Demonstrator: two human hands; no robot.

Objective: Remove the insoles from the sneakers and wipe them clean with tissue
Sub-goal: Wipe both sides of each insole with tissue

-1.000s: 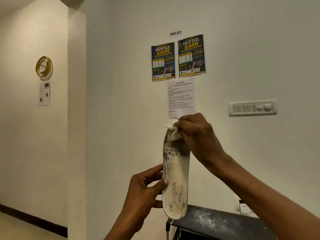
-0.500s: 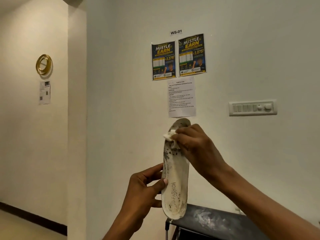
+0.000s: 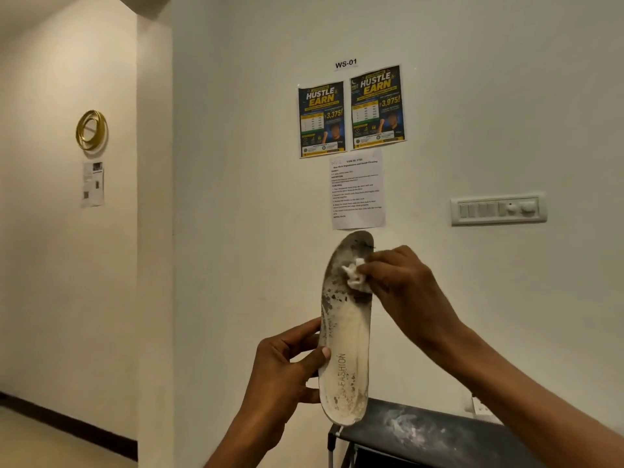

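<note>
A dirty white insole (image 3: 347,332) printed with "FASHION" stands upright in front of the wall, toe end up, with dark grime on its upper half. My left hand (image 3: 287,369) grips its lower part, thumb across the front and fingers behind. My right hand (image 3: 401,285) pinches a small crumpled white tissue (image 3: 356,276) and presses it against the grimy upper part of the insole. No sneakers are in view.
A dark tabletop (image 3: 425,430) with pale smudges sits below the insole at the bottom right. On the wall hang two posters (image 3: 351,113), a printed sheet (image 3: 358,189) and a switch panel (image 3: 498,209). A wall corner (image 3: 155,231) juts out at left.
My right hand has drawn the tissue down from the insole's toe tip, so the dark tip now shows above it. My left hand holds the insole as before.
</note>
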